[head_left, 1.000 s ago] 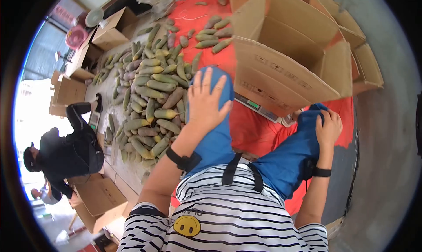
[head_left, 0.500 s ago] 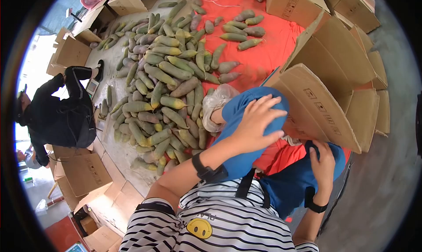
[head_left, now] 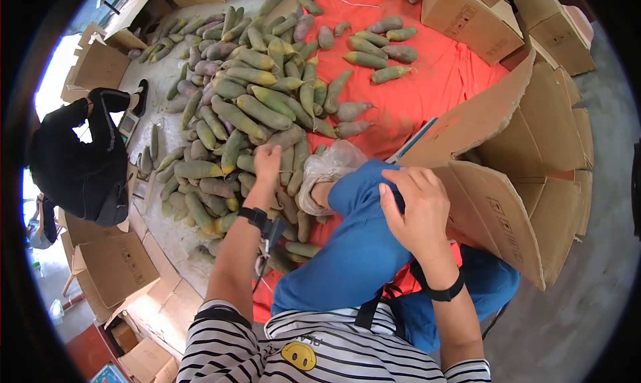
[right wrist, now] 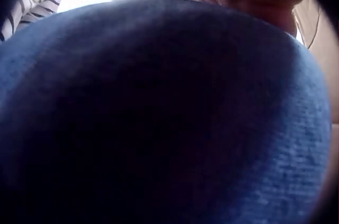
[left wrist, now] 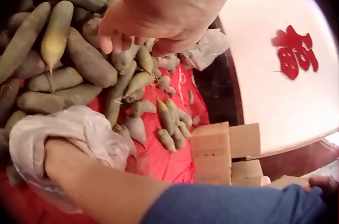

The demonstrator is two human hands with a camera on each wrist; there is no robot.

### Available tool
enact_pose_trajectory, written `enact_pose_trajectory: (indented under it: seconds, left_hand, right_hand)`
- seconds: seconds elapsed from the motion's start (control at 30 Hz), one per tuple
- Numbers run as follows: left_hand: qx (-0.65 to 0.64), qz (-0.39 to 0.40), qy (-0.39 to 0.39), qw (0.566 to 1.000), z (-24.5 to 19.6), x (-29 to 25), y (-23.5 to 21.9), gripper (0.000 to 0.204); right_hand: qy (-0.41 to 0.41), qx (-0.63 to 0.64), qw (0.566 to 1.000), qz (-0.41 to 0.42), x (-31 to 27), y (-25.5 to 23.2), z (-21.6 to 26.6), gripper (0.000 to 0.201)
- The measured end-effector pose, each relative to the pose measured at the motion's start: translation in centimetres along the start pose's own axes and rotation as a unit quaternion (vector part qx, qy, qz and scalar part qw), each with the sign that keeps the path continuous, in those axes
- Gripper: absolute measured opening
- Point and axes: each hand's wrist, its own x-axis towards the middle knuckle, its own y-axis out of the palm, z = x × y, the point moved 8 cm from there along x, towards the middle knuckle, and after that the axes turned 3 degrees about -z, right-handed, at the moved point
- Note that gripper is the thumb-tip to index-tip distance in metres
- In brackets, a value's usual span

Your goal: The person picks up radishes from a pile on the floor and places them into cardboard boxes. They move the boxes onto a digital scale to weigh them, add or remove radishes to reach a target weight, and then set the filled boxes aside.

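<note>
Nearest, right hand (head_left: 420,213) open over the blue trouser knee (head_left: 357,233), fingers fairly straight, gripping nothing. Beyond the knee, left hand (head_left: 267,164) reached out over the pile of radishes (head_left: 257,109), fingers bent downward; cannot tell whether touching or gripping a radish. Best, in picking from here, to choose a loose radish on top, close thumb and fingers round the thick middle, and lift straight up before swinging sideways, with no dragging across neighbours and no pulling by the thin tail. For a long or heavy one, better to bring in the right hand for support. Mind the wrist camera (head_left: 272,229) and its dangling cord, close to the radishes below.

Just past the knee, foot in a clear plastic bag (head_left: 330,166), hard against the pile's edge: easy to brush or snag, so best to pass above. To the right, big open carton (head_left: 491,216) with tall flaps jutting toward the right hand and knee; stiff edges, so high clearance needed there.

Farther out, more room over the red sheet (head_left: 437,79), with a small loose group of radishes (head_left: 367,59) well apart from the foot. At the far right, another carton (head_left: 467,22), closing off that side. Far left, person in black (head_left: 80,162), beyond a strip of pale floor.
</note>
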Motion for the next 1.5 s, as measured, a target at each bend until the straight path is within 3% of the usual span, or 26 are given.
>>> enact_pose_trajectory:
  seconds: [0.07, 0.17, 0.3, 0.37, 0.4, 0.47, 0.63, 0.7, 0.83, 0.87, 1.0, 1.07, 1.1, 1.13, 1.23, 1.3, 1.37, 1.43, 1.5]
  left_hand:
    - [0.113, -0.043, 0.049, 0.991, -0.4, 2.2, -1.4, 0.037]
    - [0.171, -0.075, -0.018, 0.982, 0.8, 5.9, -2.7, 0.054]
    - [0.240, -0.109, -0.031, 0.964, 5.0, 12.7, -2.8, 0.065]
    - [0.145, -0.081, -0.183, 0.969, 8.0, 14.0, -2.2, 0.063]
    - [0.143, -0.079, -0.185, 0.969, 7.4, 13.7, -2.1, 0.063]
    - [-0.013, -0.070, -0.254, 0.965, 6.3, 12.2, -1.7, 0.057]
    - [-0.024, -0.051, -0.259, 0.964, 7.3, 12.3, -1.5, 0.043]
    - [-0.072, 0.019, -0.298, 0.952, 8.1, 10.8, -1.1, 0.039]
    - [-0.285, 0.062, -0.299, 0.909, 2.4, 2.4, -1.5, 0.039]
    - [-0.330, 0.093, -0.291, 0.893, 3.6, 1.4, -1.7, 0.037]
    - [-0.333, 0.176, -0.250, 0.892, -3.5, -5.1, -1.9, 0.039]
    - [-0.307, 0.290, -0.099, 0.901, -11.3, -8.2, -1.9, 0.047]
    - [-0.308, 0.290, -0.095, 0.901, -14.6, -9.5, -2.3, 0.047]
    - [-0.290, 0.339, -0.044, 0.894, -19.2, -11.0, -1.8, 0.052]
    - [-0.261, 0.423, 0.123, 0.859, -32.2, -16.1, 0.0, 0.069]
    - [-0.328, 0.449, 0.167, 0.814, -39.4, -20.1, 1.7, 0.058]
    - [-0.409, 0.474, 0.148, 0.766, -43.5, -23.0, 3.9, 0.049]
    - [-0.414, 0.450, 0.173, 0.772, -45.0, -24.7, 5.2, 0.045]
    - [-0.391, 0.441, 0.159, 0.792, -43.4, -25.0, 5.6, 0.037]
  right_hand:
    - [0.007, -0.003, 1.000, 0.008, 0.4, 0.2, -0.2, 0.016]
    - [0.029, 0.000, 0.999, 0.022, 0.8, 0.4, -0.7, 0.016]
    - [0.026, 0.011, 0.999, 0.030, 1.2, 0.7, -0.7, 0.018]
    - [0.026, 0.011, 0.999, 0.038, 1.5, 0.9, -0.5, 0.019]
    - [0.024, 0.015, 0.999, 0.044, 1.6, 1.0, -0.3, 0.020]
    - [0.022, 0.016, 0.999, 0.046, 1.7, 1.2, -0.3, 0.021]
    - [0.030, 0.022, 0.999, 0.038, 1.6, 1.0, -0.1, 0.019]
    - [0.028, 0.026, 0.999, 0.028, 1.5, 0.8, -0.1, 0.019]
    - [0.028, 0.031, 0.999, 0.001, 1.2, 0.1, 0.0, 0.015]
    - [0.039, 0.013, 0.999, -0.009, 0.9, 0.0, -0.3, 0.015]
    - [0.031, 0.030, 0.998, -0.040, 0.1, -0.2, -0.4, 0.013]
    - [0.025, 0.035, 0.998, -0.048, -0.2, -0.8, -0.4, 0.013]
    - [0.030, 0.022, 0.998, -0.043, -0.3, -0.9, -0.5, 0.012]
    - [0.032, 0.012, 0.999, -0.036, -0.4, -0.8, -0.5, 0.013]
    - [0.029, 0.021, 0.998, -0.049, -0.8, -0.9, -0.8, 0.013]
    - [0.025, 0.017, 0.998, -0.061, -1.0, -1.5, -0.9, 0.013]
    - [0.017, 0.012, 0.999, -0.044, -1.2, -1.7, -0.9, 0.013]
    - [0.028, -0.015, 0.999, -0.017, -1.6, -1.4, -1.2, 0.014]
    - [0.031, -0.013, 0.999, 0.003, -1.8, -1.0, -1.3, 0.015]
